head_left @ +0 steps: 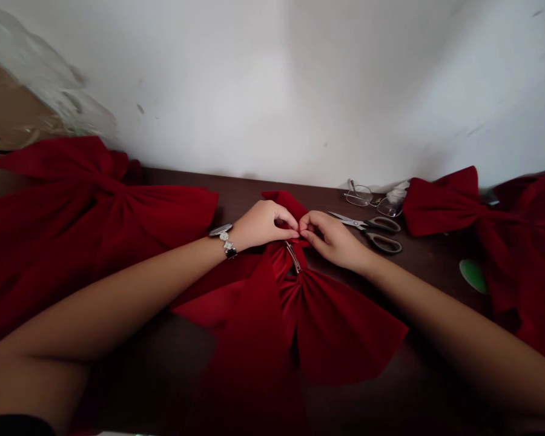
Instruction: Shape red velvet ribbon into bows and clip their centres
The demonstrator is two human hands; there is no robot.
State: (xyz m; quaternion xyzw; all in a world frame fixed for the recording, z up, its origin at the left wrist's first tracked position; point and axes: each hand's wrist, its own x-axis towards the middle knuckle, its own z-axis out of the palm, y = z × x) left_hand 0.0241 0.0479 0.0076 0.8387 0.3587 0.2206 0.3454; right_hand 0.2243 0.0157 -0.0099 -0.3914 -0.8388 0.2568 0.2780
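Observation:
A large red fabric bow (345, 327) lies on the dark table in front of me, its loops and long tails spread toward me. At its gathered middle sits a slim metal clip (293, 257). Just above this clip, my left hand (264, 224), with a watch and bracelet on the wrist, pinches the bow's red fabric. My right hand (333, 241) pinches the same spot from the other side, and the fingertips of both hands nearly touch. The exact bit between the fingertips is too small to make out. Scissors (372, 230) with dark handles lie right beside my right hand.
More red bows are piled at the left (100, 188) and the right (449, 206). Eyeglasses (358, 195) and a crumpled white tissue (397, 192) lie near the white wall (254, 91). A green round object (473, 276) rests by the right pile. Clear plastic hangs at upper left.

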